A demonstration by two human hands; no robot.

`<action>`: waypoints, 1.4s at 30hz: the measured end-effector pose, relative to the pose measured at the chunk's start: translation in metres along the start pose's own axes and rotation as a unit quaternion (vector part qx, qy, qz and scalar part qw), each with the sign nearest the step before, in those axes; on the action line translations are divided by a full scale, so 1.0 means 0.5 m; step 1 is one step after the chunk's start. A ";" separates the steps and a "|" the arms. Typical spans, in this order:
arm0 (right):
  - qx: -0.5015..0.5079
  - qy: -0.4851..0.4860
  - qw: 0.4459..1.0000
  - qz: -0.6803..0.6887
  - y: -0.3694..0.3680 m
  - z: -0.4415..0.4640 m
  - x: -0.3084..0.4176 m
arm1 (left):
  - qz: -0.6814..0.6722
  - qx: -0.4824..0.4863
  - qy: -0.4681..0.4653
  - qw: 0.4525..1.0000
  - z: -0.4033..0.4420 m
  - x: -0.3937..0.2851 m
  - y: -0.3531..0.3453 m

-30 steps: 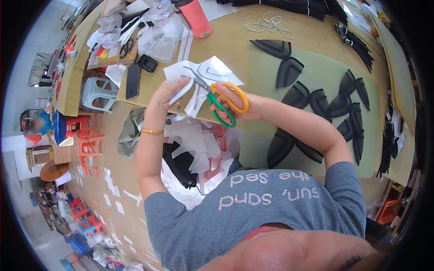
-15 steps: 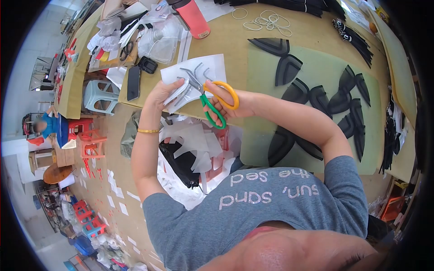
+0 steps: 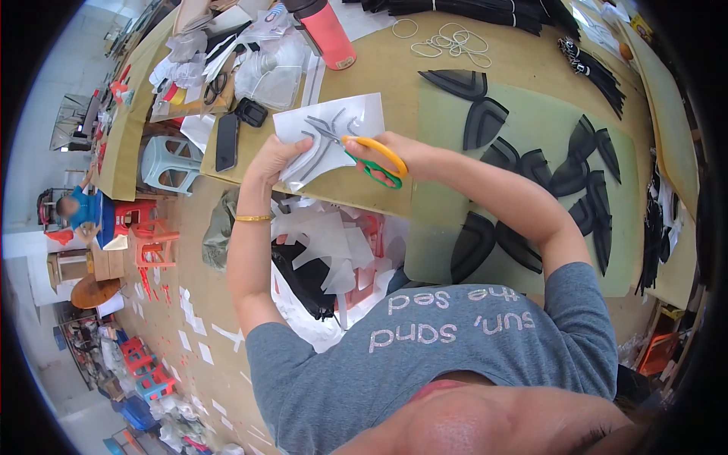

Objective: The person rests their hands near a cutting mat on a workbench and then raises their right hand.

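Observation:
My left hand (image 3: 279, 158) pinches the left edge of a white sheet (image 3: 368, 114) marked with grey curved and bent lines. In my right hand (image 3: 390, 152) is a pair of scissors (image 3: 388, 155) with one yellow and one green handle. Its blades lie over the sheet, pointing left toward my left thumb, and the handles are close together. My fingers partly hide the green handle. The sheet is held just above the table's front edge. Whether the blades are cutting into it I cannot make out.
Black curved mesh pieces (image 3: 485, 121) lie on a green mat (image 3: 447, 182) to the right. A phone (image 3: 227, 142), a black case (image 3: 251, 112), plastic bags (image 3: 265, 76) and a pink bottle (image 3: 331, 38) are on the table (image 3: 379, 76). Paper scraps (image 3: 353, 250) fill a bag below.
The scissors have rotated, their handles moving up and to the right and coming closer together. The sheet stays in my left hand, shifted slightly.

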State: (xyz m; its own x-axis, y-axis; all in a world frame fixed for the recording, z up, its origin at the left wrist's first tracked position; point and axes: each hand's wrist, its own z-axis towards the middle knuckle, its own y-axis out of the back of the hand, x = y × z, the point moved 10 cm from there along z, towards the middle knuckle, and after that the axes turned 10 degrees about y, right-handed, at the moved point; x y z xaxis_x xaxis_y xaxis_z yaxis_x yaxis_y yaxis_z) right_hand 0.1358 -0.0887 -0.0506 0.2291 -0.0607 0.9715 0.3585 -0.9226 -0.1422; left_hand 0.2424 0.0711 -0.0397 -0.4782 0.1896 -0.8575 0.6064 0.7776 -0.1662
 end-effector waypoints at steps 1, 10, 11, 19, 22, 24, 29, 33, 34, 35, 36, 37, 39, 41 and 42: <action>-0.005 -0.002 1.000 -0.025 0.004 0.005 0.002 | 0.006 0.011 -0.001 1.000 0.002 -0.004 -0.006; -0.014 0.004 0.998 -0.056 0.013 0.059 0.013 | 0.044 0.038 0.012 0.998 0.052 0.010 0.014; -0.020 0.017 0.998 -0.057 0.015 0.077 0.005 | 0.037 0.044 0.012 0.998 0.051 0.006 0.009; -0.060 0.030 0.997 -0.029 -0.002 0.117 0.015 | 0.122 0.006 -0.022 0.992 0.068 0.006 0.066; -0.100 0.057 0.993 -0.030 0.030 0.103 0.026 | 0.186 -0.032 0.029 0.982 0.076 0.016 0.144; -0.101 0.087 0.990 -0.034 0.069 0.061 0.054 | 0.328 -0.108 0.058 0.937 0.063 0.000 0.163; -0.299 0.041 0.876 -0.377 0.346 -0.254 0.126 | 0.401 -0.241 -0.072 0.881 0.022 -0.015 0.200; -0.459 -0.138 0.716 -0.508 0.709 -0.564 0.048 | 0.560 -0.392 -0.086 0.725 -0.047 -0.079 0.141; -0.473 -0.155 0.645 -0.580 0.778 -0.639 0.042 | 0.581 -0.422 -0.048 0.695 -0.062 -0.089 0.127; -0.465 -0.178 0.648 -0.576 0.838 -0.702 0.013 | 0.595 -0.440 -0.065 0.669 -0.070 -0.099 0.119; -0.457 -0.200 0.651 -0.572 0.887 -0.756 -0.011 | 0.609 -0.458 -0.082 0.642 -0.076 -0.108 0.119; -0.454 -0.201 0.616 -0.611 0.925 -0.796 -0.020 | 0.621 -0.477 -0.100 0.614 -0.081 -0.113 0.111; -0.447 -0.197 0.543 -0.683 0.972 -0.837 -0.030 | 0.619 -0.435 -0.251 0.604 -0.071 -0.133 0.033; -0.482 -0.185 0.447 -0.731 0.873 -0.810 0.058 | 0.572 -0.365 -0.328 0.657 -0.057 -0.135 -0.093; -0.497 -0.173 0.398 -0.751 0.800 -0.768 0.106 | 0.528 -0.316 -0.331 0.716 -0.045 -0.118 -0.228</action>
State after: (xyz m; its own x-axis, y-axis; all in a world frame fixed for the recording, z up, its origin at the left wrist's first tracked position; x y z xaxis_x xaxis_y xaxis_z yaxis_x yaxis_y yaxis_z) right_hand -0.0562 -0.6073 0.0168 0.6039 0.7421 -0.2909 -0.1691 0.4759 0.8631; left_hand 0.1873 -0.0152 0.0405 0.5658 0.7089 -0.4211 -0.1006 0.5662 0.8181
